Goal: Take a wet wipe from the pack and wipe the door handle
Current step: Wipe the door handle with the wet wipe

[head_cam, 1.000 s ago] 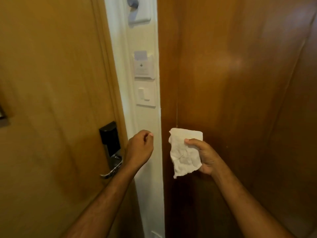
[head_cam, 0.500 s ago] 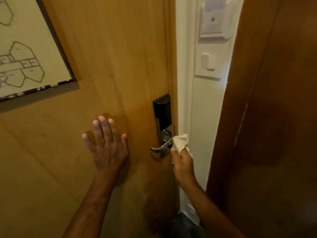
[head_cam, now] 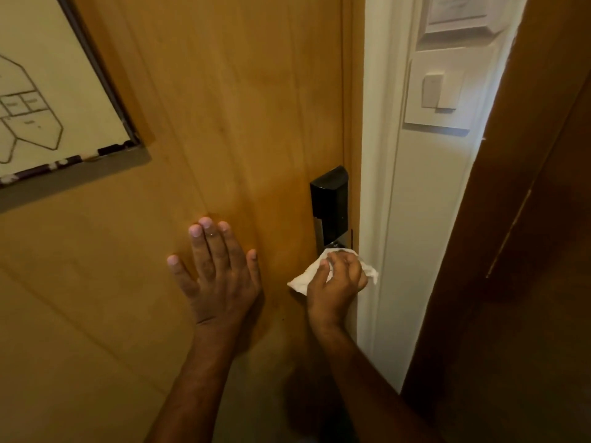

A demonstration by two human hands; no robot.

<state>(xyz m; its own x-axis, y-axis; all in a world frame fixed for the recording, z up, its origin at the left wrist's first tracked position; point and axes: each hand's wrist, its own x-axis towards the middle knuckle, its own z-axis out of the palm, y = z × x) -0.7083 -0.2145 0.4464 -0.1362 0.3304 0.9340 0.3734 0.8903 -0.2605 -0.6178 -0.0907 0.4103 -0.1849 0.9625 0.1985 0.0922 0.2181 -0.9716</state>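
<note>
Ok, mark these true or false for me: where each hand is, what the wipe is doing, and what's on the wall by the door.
1. The left hand lies flat and open on the door. True.
2. The right hand holds the wipe at the handle, below the black lock. True.
3. The whole handle is in plain view. False: hand and wipe cover it.
4. The left hand holds a second wipe. False: it holds nothing.
5. A light switch sits on the white wall right of the door. True.
</note>
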